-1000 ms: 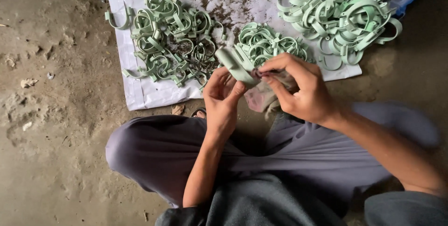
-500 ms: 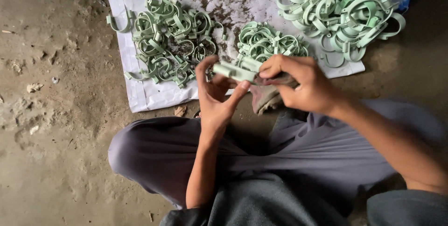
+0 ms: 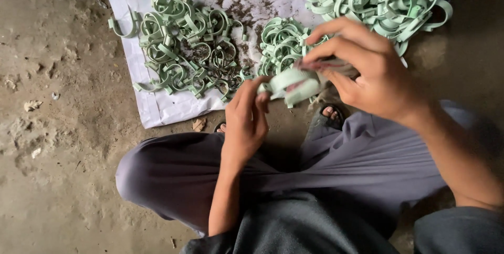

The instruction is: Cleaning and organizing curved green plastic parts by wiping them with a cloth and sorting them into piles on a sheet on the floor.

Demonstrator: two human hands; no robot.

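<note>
Pinching a pale green clip point(image 3: 294, 85) between the left hand point(image 3: 245, 120) fingertips and the closed right hand point(image 3: 375, 75) grip, rag point(image 3: 320, 65) tucked under that grip, green clip piles point(image 3: 184, 49) lying just beyond on white sheet point(image 3: 157, 104).

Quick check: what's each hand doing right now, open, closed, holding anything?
Left hand: fingers closed on the pale green clip.
Right hand: pinching a cloth against that clip.

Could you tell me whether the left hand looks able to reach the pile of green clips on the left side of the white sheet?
Probably yes: the left hand touches the green clip, and the left pile lies uncovered just beyond.
</note>
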